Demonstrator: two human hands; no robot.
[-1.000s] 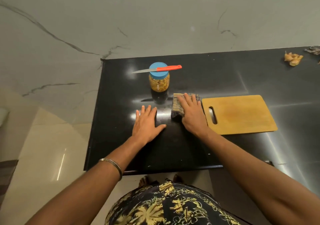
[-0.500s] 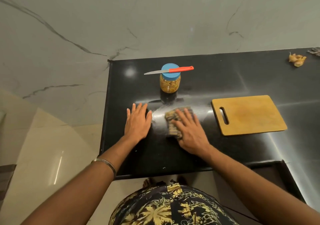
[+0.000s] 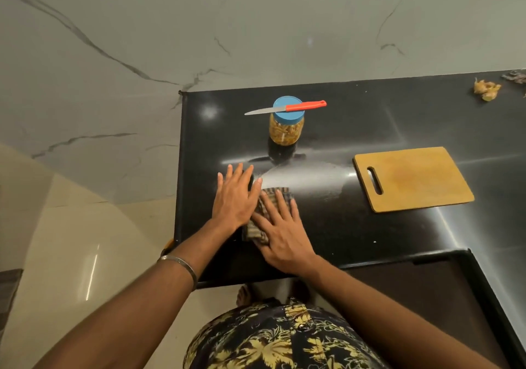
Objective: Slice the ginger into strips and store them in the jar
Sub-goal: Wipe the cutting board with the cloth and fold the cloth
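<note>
Black counter (image 3: 370, 112) | right hand (image 3: 281, 237) flat, fingers straight, pressing cloth (image 3: 256, 230) | left hand (image 3: 234, 198) flat at its 10 o'clock | knife (image 3: 284, 108) across jar (image 3: 286, 126) lid, 12 o'clock | board (image 3: 412, 178) at 2 o'clock

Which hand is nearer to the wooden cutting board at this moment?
The right hand. It presses flat on the cloth, left of the cutting board. The left hand lies flat on the counter, farther left, beyond the cloth.
</note>
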